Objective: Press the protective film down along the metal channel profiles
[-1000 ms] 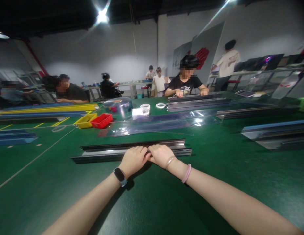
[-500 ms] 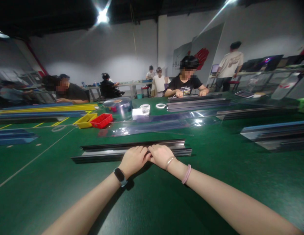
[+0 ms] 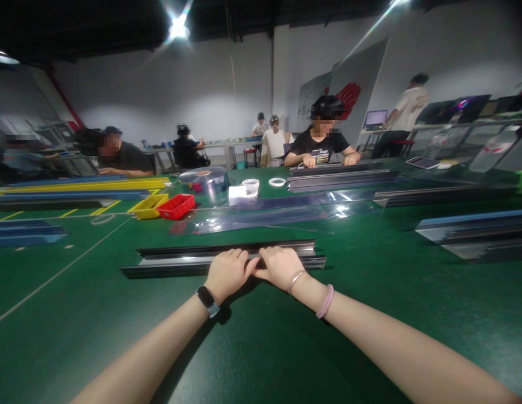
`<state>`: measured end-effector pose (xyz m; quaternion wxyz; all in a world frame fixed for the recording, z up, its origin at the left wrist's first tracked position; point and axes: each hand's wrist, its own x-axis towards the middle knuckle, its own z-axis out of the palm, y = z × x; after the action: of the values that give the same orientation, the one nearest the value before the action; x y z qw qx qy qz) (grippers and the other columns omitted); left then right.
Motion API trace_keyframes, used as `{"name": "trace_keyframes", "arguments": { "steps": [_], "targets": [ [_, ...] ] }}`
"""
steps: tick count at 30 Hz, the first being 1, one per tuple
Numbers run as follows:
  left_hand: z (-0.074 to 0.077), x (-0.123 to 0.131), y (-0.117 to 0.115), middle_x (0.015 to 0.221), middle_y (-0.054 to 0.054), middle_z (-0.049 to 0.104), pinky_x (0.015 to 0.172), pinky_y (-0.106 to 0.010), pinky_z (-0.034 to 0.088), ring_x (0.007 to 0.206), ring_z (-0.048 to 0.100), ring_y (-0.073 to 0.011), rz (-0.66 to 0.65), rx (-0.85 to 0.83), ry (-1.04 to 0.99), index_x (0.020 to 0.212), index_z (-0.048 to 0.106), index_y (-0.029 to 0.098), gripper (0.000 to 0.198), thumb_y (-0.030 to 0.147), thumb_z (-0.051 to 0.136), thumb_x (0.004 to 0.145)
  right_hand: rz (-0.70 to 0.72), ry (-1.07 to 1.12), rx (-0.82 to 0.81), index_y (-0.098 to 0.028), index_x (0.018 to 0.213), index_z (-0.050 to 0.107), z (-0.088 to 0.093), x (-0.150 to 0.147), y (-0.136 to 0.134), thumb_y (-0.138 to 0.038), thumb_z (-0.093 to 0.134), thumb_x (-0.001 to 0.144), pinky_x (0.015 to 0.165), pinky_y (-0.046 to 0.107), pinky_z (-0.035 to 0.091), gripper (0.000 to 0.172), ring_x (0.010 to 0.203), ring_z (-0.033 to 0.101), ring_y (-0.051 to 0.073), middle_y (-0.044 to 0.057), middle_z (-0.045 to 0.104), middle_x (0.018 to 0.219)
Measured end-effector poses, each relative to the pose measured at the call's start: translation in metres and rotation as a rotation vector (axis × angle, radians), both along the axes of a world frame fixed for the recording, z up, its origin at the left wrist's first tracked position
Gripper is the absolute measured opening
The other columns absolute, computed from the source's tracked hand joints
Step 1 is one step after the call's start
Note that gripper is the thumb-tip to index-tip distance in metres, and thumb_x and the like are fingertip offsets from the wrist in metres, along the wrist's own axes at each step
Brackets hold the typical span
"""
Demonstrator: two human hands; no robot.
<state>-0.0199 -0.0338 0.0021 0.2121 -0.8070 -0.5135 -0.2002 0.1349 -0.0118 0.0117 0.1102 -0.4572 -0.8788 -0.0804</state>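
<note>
A long dark channel-shaped profile (image 3: 172, 271) with a light inner face lies crosswise on the green table (image 3: 261, 348). My left hand (image 3: 228, 273) grips its near edge around the middle, fingers bent over into the channel and thumb toward the right. Just beside it, my right hand (image 3: 281, 266) is curled over the same near edge, its thumb close to the left thumb. The fingertips of both hands are hidden inside the channel, so anything small under them cannot be made out.
Beyond the profile lie clear plastic strips (image 3: 261, 216), a red bin (image 3: 177, 206), a yellow bin (image 3: 149, 206), a clear film roll (image 3: 213, 185) and a white ring (image 3: 277, 182). Blue-edged profiles (image 3: 475, 233) rest at right. Across the table, a co-worker (image 3: 324, 143) handles dark profiles (image 3: 340, 180).
My hands have drawn slightly apart at the thumbs, the right one shifting a little rightward. The profile sits marginally further left in view. A standing person in the background has moved right.
</note>
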Motion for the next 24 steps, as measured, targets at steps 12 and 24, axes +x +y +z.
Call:
{"name": "trace_keyframes", "arguments": {
  "steps": [12, 24],
  "targets": [
    [0.0044, 0.0039, -0.0052, 0.069, -0.003, 0.052, 0.063, -0.029, 0.036, 0.068, 0.049, -0.0156, -0.06, -0.06, 0.054, 0.075, 0.049, 0.017, 0.027, 0.033, 0.03, 0.085, 0.104, -0.025, -0.008, -0.015, 0.082, 0.052, -0.0033, 0.0008, 0.0086, -0.043, 0.039, 0.077, 0.065, 0.028, 0.038, 0.031, 0.074, 0.056, 0.02, 0.009, 0.06, 0.08],
    [0.0009, 0.0033, -0.0001, 0.068, -0.004, 0.052, 0.061, -0.028, 0.037, 0.067, 0.049, -0.0158, -0.056, -0.032, 0.041, 0.072, 0.049, 0.017, 0.03, 0.037, 0.031, 0.084, -0.032, -0.009, 0.005, -0.016, 0.081, 0.051, -0.0032, 0.0033, 0.0015, -0.057, 0.034, 0.074, 0.063, 0.031, 0.038, 0.045, 0.075, 0.055, 0.021, 0.009, 0.058, 0.079]
  ]
}}
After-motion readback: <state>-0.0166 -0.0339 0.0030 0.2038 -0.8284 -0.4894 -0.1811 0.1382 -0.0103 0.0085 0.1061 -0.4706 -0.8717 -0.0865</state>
